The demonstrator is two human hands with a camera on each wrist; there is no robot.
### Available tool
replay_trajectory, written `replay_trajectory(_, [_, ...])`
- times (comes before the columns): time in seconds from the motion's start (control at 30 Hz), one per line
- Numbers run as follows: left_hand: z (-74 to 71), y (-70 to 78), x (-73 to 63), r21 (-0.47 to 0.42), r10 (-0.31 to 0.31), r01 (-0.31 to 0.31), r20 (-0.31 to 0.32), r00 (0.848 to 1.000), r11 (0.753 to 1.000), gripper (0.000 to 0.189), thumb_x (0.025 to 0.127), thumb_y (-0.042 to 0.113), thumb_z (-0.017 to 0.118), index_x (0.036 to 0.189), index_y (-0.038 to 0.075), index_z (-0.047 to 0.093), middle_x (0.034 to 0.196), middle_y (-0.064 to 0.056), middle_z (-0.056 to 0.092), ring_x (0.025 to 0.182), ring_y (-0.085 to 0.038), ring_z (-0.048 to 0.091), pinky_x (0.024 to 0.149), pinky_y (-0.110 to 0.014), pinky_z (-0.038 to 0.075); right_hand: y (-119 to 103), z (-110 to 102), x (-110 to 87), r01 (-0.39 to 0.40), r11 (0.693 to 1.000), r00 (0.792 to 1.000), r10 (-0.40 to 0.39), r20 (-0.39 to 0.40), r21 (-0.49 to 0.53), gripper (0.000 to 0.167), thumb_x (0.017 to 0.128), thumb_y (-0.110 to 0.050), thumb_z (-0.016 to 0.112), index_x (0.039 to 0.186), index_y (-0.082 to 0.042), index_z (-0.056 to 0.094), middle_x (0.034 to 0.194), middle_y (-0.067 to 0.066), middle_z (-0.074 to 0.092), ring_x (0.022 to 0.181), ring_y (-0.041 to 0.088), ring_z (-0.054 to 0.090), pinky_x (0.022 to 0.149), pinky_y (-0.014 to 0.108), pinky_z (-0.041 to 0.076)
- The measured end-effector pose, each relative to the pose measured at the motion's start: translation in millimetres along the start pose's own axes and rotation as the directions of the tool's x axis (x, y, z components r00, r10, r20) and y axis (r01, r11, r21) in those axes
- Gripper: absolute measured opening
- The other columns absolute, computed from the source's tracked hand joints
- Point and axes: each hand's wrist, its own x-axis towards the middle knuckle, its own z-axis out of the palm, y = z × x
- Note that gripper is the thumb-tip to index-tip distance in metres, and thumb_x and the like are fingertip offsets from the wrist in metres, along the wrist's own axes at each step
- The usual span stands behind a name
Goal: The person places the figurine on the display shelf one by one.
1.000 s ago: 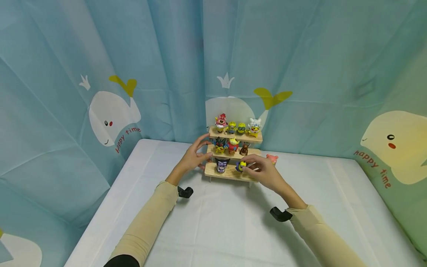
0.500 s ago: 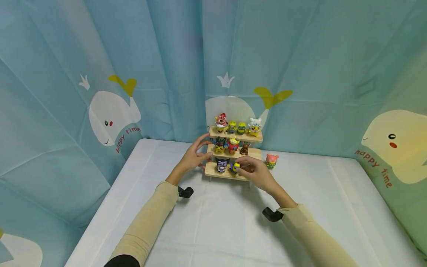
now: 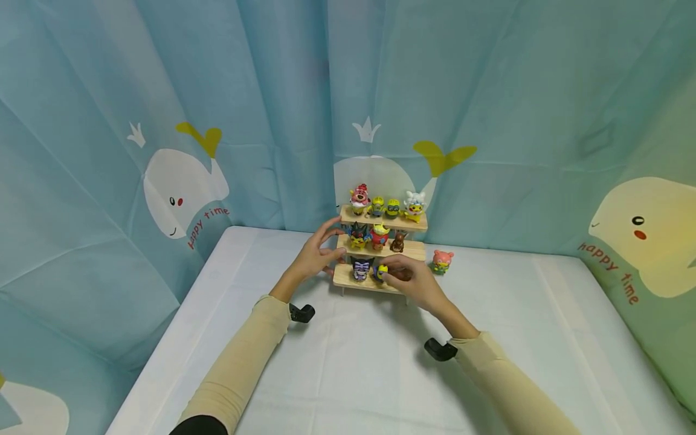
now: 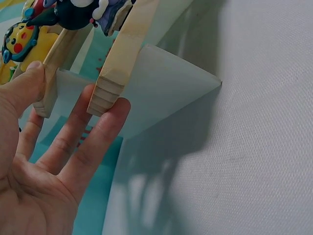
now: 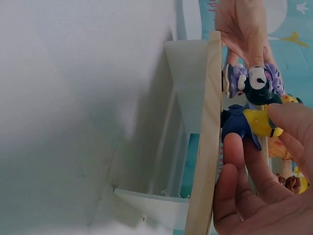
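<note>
A three-tier wooden display shelf (image 3: pixel 339 280) bears small figurines. My left hand (image 3: pixel 312 257) holds its left side; in the left wrist view the thumb (image 4: pixel 34 78) lies against the middle board and fingers (image 4: pixel 110 117) touch the bottom board's end. My right hand (image 3: pixel 415 281) pinches a yellow-and-blue figurine (image 5: pixel 257 122) by its head. This figurine is upright at the bottom board (image 5: pixel 210 107), right of a purple-and-black figurine (image 3: pixel 360 270). In the right wrist view the two stand close together; whether they touch I cannot tell.
A pink-and-green figurine (image 3: pixel 443 262) stands on the white table (image 3: pixel 348 362), right of the shelf. Middle tier: a black-eared yellow figurine (image 3: pixel 358 236), a red one (image 3: pixel 379 237) and a brown one (image 3: pixel 398 241). Several more stand on the top tier (image 3: pixel 380 221). A blue curtain (image 3: pixel 283 90) hangs behind.
My right hand has moved left along the bottom tier with the yellow-and-blue figurine, bringing it beside the purple-and-black one. The pink-and-green figurine has come into full view. My left hand stays put.
</note>
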Motion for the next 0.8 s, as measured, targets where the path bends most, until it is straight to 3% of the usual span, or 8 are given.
replay_trajectory(0.37, [1.3, 3.2, -1.3, 0.001, -0.011, 0.011, -0.003, 1.0, 1.0, 0.075, 0.102, 0.014, 0.066, 0.159, 0.045, 0.03, 0.155, -0.006, 0.044, 0.083, -0.028, 0.074, 0.057, -0.069, 0.053, -1.6, 1.5, -1.8, 0.013, 0.999, 1.0, -0.013, -0.012, -0.03, 0.028, 0.095, -0.007, 0.075, 0.123, -0.007, 0.071, 0.108, 0.015, 0.074, 0.089, 0.027, 0.072, 0.071, 0.03, 0.059])
replay_trajectory(0.8, [1.2, 1.3, -0.8, 0.005, -0.005, 0.005, 0.006, 1.0, 1.0, 0.075, 0.102, 0.016, 0.067, 0.16, 0.044, 0.029, 0.158, -0.01, 0.042, 0.084, -0.031, 0.074, 0.056, -0.068, 0.054, 1.4, 0.9, -2.4, 0.043, 0.998, 0.999, -0.042, 0.015, -0.055, 0.033, 0.095, -0.007, 0.076, 0.127, -0.008, 0.07, 0.11, 0.017, 0.074, 0.084, 0.025, 0.071, 0.069, 0.031, 0.058])
